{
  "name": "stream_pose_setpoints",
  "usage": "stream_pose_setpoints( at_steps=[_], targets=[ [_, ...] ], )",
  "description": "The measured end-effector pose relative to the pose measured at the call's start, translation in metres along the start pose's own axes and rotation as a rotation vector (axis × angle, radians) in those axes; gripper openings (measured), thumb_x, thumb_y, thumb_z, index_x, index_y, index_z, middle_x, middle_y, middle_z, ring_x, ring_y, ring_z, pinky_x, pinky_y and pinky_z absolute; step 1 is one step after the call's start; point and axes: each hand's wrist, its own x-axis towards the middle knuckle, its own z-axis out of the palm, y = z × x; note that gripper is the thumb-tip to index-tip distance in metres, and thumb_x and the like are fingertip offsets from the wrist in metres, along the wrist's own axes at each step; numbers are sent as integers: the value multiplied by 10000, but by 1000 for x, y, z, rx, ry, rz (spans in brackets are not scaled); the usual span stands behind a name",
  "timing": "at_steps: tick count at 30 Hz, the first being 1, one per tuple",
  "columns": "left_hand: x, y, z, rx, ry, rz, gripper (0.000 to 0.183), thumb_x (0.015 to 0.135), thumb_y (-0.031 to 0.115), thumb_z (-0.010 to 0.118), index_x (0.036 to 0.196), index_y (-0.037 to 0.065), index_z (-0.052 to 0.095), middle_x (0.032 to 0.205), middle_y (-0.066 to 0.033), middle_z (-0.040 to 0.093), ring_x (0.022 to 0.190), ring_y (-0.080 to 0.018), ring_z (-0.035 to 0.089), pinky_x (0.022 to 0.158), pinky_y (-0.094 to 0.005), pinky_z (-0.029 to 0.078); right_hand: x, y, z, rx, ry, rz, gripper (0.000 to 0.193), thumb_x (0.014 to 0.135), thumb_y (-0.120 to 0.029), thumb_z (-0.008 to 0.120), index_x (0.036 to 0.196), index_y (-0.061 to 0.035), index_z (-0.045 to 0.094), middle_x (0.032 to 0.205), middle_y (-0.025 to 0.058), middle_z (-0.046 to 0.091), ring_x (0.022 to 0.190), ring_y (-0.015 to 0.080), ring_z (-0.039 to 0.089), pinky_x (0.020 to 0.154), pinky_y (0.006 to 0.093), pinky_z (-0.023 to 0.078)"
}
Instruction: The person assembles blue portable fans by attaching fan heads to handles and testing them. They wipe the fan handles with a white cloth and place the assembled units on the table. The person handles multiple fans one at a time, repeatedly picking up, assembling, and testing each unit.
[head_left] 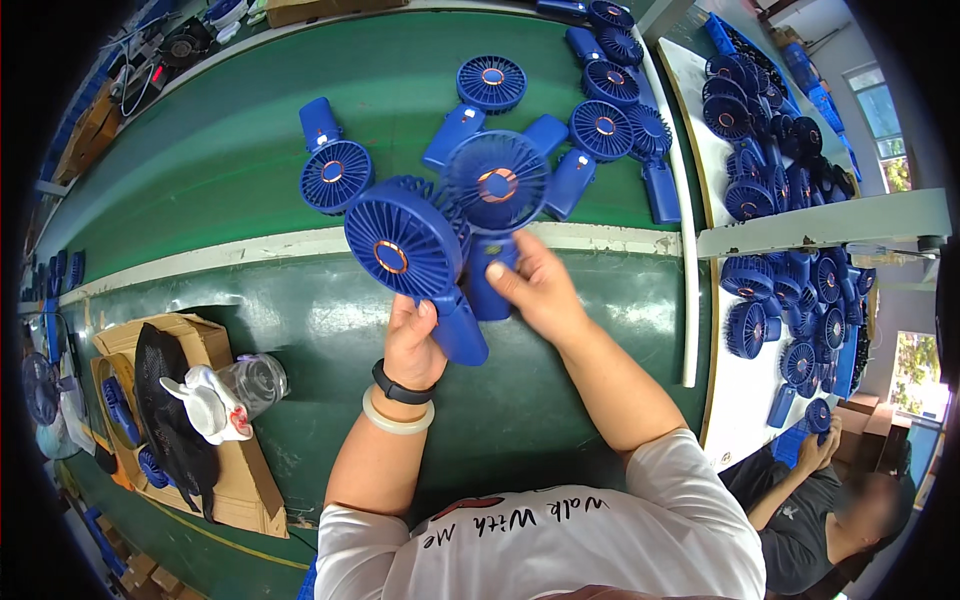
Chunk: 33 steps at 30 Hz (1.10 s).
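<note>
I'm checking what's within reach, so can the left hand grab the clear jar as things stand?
Probably not: the left hand is occupied with a blue fan, though the way to the clear jar looks free.

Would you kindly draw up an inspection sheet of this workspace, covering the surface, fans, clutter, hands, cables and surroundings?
Surface: dark green tabletop; brighter green strip beyond a pale divider.
Fans: two blue ones in hand, the right-hand fan with blurred blades, the left-hand fan with sharp ones; loose fans on the strip, more on the white table.
Clutter: cardboard tray, black mesh item and clear jar at left.
Hands: left hand and right hand each grip a fan.
Cables: thin cable, upper left.
Surroundings: co-worker at lower right, holding a fan.
</note>
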Motion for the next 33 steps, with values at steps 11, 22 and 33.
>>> stream_pose_setpoints(
  at_steps=[11,22,33],
  targets=[
    [1,6,7,74,158,57,682,829,420,625,1335,78,322,1241,-99,468,1074,-197,519,880,-353,466,83,-74,-55,-1604,77,-435,442,685,105,496,1077,-68,606,1026,113,606,1032,291,556,879,384,439],
    [0,17,-9,-219,-123,-110,906,686,597,679,1339,72,334,1244,-109,478,1049,-229,526,876,-371,444,97,-110,-40,-1916,-163,-544,530,647,-134,733,1149,-162,565,1033,63,582,1013,250,554,930,450,392],
    [-4,19,-1,-181,-82,-129,875,612,474,746,1273,21,397,1150,-190,528,962,-256,572,832,-369,508,-41,-45,-17,-128,31,185,445,867,-209,596,1223,-2,431,989,87,580,840,152,578,720,289,497]
  ],
)
